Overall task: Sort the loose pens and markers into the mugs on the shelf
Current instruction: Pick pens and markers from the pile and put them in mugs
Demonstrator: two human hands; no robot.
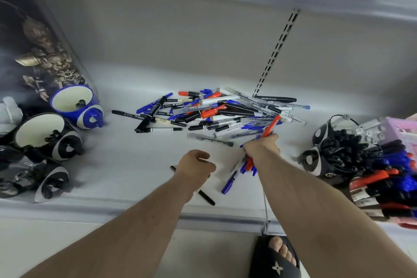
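Observation:
A heap of loose pens and markers, blue, red, black and clear, lies in the middle of the white shelf. My right hand grips a bundle of red and blue pens at the heap's near right edge. My left hand hovers with curled fingers over a black pen lying on the shelf; whether it holds it is unclear. A blue mug and a black mug stand at the left. Two black mugs on the right are packed with black pens.
More black mugs lie near the shelf's front left. A dark poster leans at the back left. Packs of red and blue pens and a pink box crowd the right end. My sandalled foot stands below the shelf edge.

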